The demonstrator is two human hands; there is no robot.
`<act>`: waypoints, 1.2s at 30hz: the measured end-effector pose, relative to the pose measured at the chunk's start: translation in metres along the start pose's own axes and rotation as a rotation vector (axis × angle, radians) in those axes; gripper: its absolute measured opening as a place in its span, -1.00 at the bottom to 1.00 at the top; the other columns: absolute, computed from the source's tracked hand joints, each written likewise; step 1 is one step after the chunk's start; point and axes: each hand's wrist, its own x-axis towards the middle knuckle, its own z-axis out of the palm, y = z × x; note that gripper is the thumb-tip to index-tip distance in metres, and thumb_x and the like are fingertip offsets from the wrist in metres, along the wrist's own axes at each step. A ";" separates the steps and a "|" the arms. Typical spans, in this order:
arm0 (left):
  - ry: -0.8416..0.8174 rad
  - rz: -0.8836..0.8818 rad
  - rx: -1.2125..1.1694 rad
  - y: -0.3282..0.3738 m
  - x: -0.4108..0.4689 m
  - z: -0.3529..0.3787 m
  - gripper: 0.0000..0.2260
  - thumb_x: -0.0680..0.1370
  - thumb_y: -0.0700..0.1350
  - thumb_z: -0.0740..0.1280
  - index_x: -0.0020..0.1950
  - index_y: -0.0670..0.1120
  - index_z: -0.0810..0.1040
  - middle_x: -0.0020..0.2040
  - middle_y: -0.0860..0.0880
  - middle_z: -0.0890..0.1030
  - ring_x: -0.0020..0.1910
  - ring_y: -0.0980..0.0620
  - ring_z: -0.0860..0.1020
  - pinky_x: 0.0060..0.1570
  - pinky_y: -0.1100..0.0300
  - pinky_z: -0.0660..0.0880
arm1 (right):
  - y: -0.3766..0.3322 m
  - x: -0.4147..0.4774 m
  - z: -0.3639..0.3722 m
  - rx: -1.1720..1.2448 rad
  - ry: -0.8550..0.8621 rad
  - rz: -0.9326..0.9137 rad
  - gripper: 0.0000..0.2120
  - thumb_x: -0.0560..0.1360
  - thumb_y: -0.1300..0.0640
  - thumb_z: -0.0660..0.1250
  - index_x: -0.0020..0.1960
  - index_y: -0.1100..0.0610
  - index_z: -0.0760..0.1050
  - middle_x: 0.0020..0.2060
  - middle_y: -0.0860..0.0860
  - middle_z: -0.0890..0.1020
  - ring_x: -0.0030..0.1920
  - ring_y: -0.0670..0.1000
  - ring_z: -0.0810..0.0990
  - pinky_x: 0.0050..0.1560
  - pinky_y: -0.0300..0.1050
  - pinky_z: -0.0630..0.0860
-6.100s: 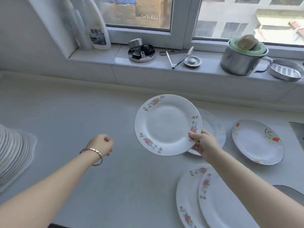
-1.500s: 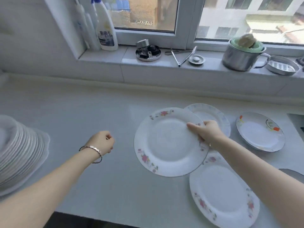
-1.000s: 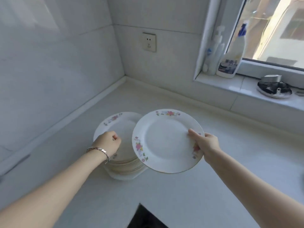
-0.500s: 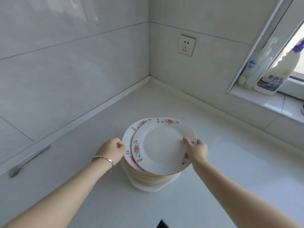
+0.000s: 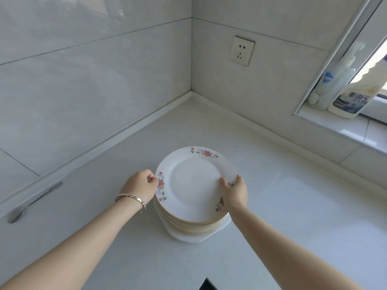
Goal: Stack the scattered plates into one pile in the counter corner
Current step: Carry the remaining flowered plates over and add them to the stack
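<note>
A white plate with pink flowers on its rim [image 5: 193,183] lies on top of a pile of several gold-edged plates [image 5: 194,226], which stands on the white counter near the corner. My right hand [image 5: 234,192] grips the top plate's right rim, thumb on its upper face. My left hand [image 5: 140,186], with a silver bracelet at the wrist, is curled into a loose fist that touches the plate's left rim. A wider white dish sits under the pile.
Tiled walls meet in the corner [image 5: 191,95] behind the pile. A wall socket [image 5: 241,50] is above. Two cleaner bottles [image 5: 351,97] stand on the window sill at right. A spoon-like utensil [image 5: 33,203] lies at left. A dark edge shows at the bottom [image 5: 206,284].
My right hand carried the flowered plate left from the scattered plates to the corner and lowered it onto the pile. It now lies centred on the pile; my left hand closed in on its rim.
</note>
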 end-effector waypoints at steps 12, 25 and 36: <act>-0.341 0.405 0.128 0.112 -0.039 0.103 -0.75 0.53 -0.12 0.17 -0.36 0.00 0.35 -0.34 -0.05 0.59 -0.22 -0.14 0.58 -0.15 0.09 0.53 | 0.078 -0.007 -0.151 -0.612 -0.312 0.146 -0.74 0.50 0.03 0.25 0.13 0.12 0.52 0.05 0.10 0.64 -0.12 0.01 0.54 -0.12 -0.21 0.42; -0.830 0.615 0.347 0.233 -0.234 0.338 -0.80 0.51 -0.16 0.15 -0.33 -0.05 0.35 -0.19 -0.18 0.66 -0.17 -0.15 0.63 -0.15 0.12 0.54 | 0.255 -0.111 -0.422 -0.464 0.091 0.509 -0.65 0.52 0.05 0.23 0.26 0.14 0.47 0.18 0.10 0.58 0.12 0.11 0.55 0.11 -0.15 0.44; -1.001 0.198 0.232 0.273 -0.407 0.520 -0.76 0.50 -0.10 0.25 -0.35 -0.04 0.32 -0.25 -0.10 0.42 -0.24 -0.04 0.37 -0.18 0.21 0.31 | 0.374 -0.162 -0.596 -0.355 0.215 0.596 -0.73 0.53 0.09 0.19 0.20 0.10 0.50 -0.12 -0.04 0.53 -0.08 0.02 0.49 -0.09 -0.21 0.39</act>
